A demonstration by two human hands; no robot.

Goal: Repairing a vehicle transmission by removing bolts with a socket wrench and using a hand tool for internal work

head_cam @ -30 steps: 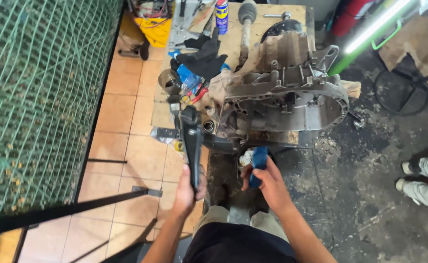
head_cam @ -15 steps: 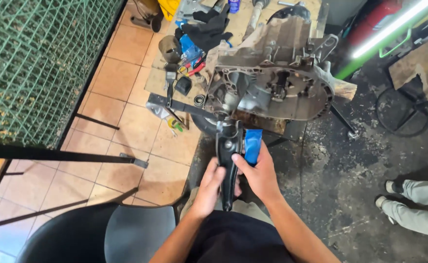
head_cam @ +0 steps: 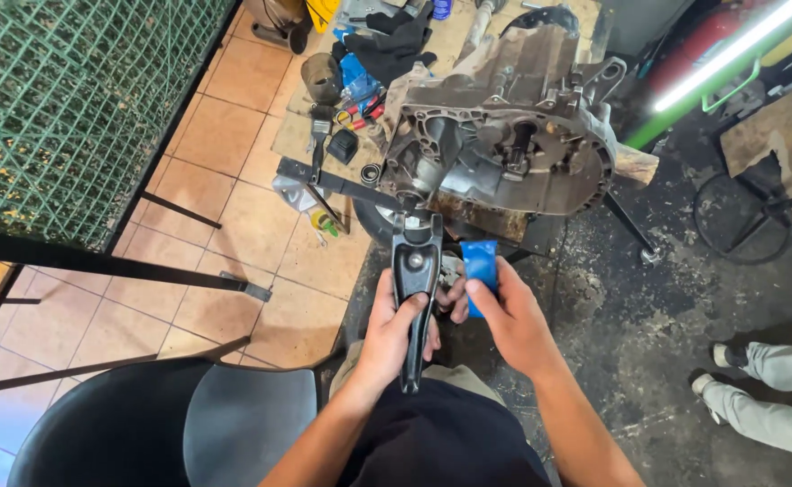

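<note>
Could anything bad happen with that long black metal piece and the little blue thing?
Maybe. The left hand holds the black forked lever by its thin lower end, so it might tip or slip. The right hand only pinches the small blue tube, which could drop to the dirty floor. The heavy gearbox housing sits close above both hands.

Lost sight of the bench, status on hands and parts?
Left hand gripping black fork. Right hand holding blue packet. Gearbox just ahead, nothing between.

Green mesh (head_cam: 71, 99) left; black chair (head_cam: 152, 428) below; tiled floor (head_cam: 225, 99).
</note>
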